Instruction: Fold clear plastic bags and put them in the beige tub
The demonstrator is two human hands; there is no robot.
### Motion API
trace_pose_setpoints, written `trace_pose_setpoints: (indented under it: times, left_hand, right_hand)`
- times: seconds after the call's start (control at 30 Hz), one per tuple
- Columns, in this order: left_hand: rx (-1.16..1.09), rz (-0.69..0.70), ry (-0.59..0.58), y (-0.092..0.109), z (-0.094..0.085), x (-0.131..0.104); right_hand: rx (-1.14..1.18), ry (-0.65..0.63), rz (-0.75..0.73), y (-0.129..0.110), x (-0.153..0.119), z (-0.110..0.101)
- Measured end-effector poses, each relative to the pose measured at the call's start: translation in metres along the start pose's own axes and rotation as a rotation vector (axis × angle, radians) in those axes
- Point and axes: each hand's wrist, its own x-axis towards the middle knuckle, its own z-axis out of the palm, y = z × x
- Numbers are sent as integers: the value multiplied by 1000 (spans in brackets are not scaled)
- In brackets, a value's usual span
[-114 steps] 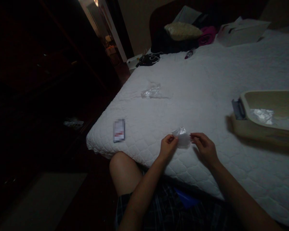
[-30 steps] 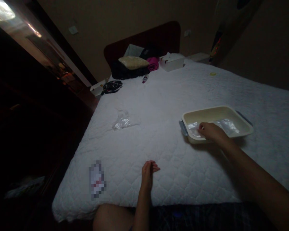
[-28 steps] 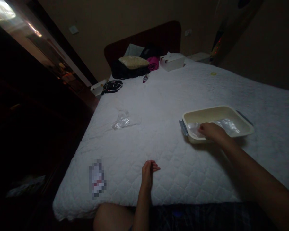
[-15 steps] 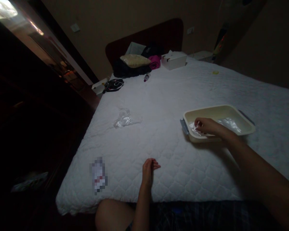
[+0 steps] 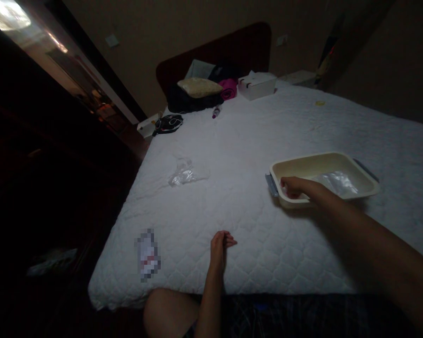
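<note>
A cream plastic tub (image 5: pixel 305 161) with grey handles stands on the white quilted bed, to the right. Inside it lies a clear plastic bag (image 5: pixel 340 182). My right hand (image 5: pixel 292 187) reaches down into the tub's left end with its fingers curled closed. What those fingers grip is hidden under the hand. On the bed near the front edge rests my left hand (image 5: pixel 223 240), empty, with its fingers stretched out. Further off to the left of the tub lies a crumpled clear plastic wrapper (image 5: pixel 184 176).
A blurred-out packet (image 5: pixel 148 256) lies at the bed's front left. Toward the headboard are a small bottle (image 5: pixel 216 111), a black bundle with white cords (image 5: pixel 168 124), a pillow (image 5: pixel 199 88), a pink roll (image 5: pixel 228 89), a white box (image 5: pixel 257 86) and a yellow ring (image 5: pixel 320 103).
My right hand has moved slightly left and deeper into the tub, its fingers now more closed; the plastic that showed under it is mostly covered. My left hand stays in place.
</note>
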Motion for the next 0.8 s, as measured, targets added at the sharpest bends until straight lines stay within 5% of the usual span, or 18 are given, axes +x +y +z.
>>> trace_pose_setpoints:
  times: [0.13, 0.3, 0.37, 0.47, 0.6, 0.7, 0.8]
  left_hand:
    - [12, 9, -1, 1, 0, -2]
    - [20, 16, 7, 2, 2, -2]
    - [28, 21, 17, 2, 2, -2]
    - [36, 28, 32, 2, 3, -3]
    - [27, 46, 55, 1, 5, -4]
    - [17, 66, 77, -1, 7, -4]
    - [13, 94, 133, -6, 9, -6]
  right_hand:
    - [-43, -162, 16, -5, -2, -1]
    - [-62, -217, -32, -20, -16, -31]
    - [-100, -94, -107, -32, -29, -44]
    - [-76, 301, -321, -59, -54, -46]
    - [77, 338, -531, -101, -87, 4]
    - [31, 204, -686, -123, -102, 70]
    - [-40, 198, -647, -132, -108, 135]
